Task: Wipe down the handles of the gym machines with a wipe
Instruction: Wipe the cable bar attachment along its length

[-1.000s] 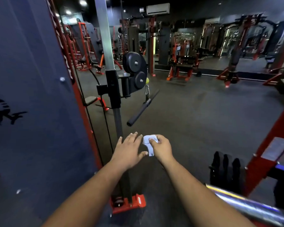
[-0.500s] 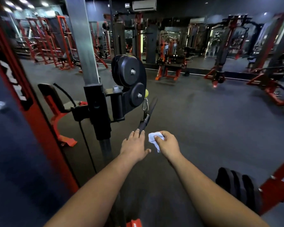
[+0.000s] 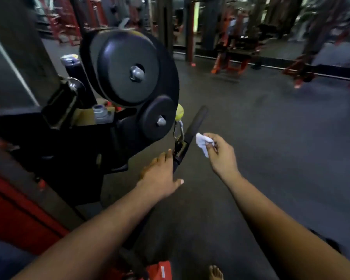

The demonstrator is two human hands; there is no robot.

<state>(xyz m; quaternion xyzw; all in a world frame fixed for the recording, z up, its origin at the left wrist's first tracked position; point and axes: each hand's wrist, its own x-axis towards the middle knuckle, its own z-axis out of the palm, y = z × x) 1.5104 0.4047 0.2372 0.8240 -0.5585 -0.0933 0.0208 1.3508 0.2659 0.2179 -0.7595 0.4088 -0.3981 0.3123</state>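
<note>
So, barely started imo: right hand (image 3: 222, 153) pinches crumpled wipe (image 3: 202, 143) just beside black bar handle (image 3: 192, 131) hanging off cable pulley (image 3: 129, 67), no contact yet. Left hand (image 3: 161, 176) fingers straight, reaching bar's near end. All wiping left.

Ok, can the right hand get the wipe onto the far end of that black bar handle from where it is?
Probably yes: the right hand pinches the wipe just beside the bar handle, with open floor between. The left hand sits lower on the bar, out of the way.
</note>
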